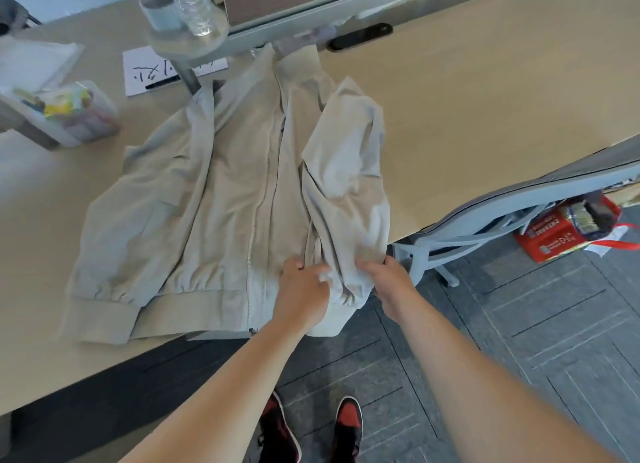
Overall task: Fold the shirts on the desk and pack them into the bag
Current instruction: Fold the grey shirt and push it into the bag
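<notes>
Two hands are gripping the jacket [214, 199] on the desk [485, 99]: left hand [301, 291] fingers [294, 265] curling into hem fabric, right hand [393, 282] fingers [367, 265] pinching the fold just beside.

Pale desk [485, 99]; grey chair [540, 192], perhaps mesh-backed; dark tiled floor [536, 341]

Matt beige cloth jacket [221, 192]; smooth matt wood-look desk [485, 92]; clear crinkled plastic bottle [188, 3].
</notes>
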A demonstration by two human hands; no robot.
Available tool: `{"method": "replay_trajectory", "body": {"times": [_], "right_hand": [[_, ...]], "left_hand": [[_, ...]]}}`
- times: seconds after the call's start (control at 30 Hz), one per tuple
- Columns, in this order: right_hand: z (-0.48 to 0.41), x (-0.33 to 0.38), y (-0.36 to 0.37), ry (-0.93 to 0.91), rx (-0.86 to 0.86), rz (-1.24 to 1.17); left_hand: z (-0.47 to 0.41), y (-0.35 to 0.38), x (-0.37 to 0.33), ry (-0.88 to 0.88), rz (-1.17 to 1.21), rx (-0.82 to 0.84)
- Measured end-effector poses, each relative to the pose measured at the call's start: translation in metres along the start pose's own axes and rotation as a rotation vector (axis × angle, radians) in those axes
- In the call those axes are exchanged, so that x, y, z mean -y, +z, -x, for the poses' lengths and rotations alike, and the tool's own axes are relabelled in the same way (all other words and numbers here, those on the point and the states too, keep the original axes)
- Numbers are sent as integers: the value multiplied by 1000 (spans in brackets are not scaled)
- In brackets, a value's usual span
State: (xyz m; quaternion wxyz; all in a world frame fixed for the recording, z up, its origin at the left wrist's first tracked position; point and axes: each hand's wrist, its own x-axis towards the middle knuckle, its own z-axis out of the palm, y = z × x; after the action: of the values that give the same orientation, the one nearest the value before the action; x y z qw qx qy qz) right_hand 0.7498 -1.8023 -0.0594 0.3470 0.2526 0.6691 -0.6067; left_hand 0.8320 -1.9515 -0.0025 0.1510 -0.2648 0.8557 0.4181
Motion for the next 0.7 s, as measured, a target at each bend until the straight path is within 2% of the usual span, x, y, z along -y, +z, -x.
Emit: {"method": "replay_trajectory", "body": {"times": [0.1, 0.27, 0.4, 0.53, 0.7], "right_hand": [[10, 2, -1, -1, -14, -53], [31, 6, -8, -40, 48, -86], [52, 17, -3, -206, -6, 125], [76, 37, 11, -340, -21, 256], [112, 85, 48, -503, 12, 363]], "left_hand": [[1, -2, 1, -16, -30, 25], [7, -18, 1, -105, 201, -17], [19, -31, 5, -168, 187, 2], [32, -45, -11, -77, 164, -2], [55, -92, -46, 66, 317, -99]]}}
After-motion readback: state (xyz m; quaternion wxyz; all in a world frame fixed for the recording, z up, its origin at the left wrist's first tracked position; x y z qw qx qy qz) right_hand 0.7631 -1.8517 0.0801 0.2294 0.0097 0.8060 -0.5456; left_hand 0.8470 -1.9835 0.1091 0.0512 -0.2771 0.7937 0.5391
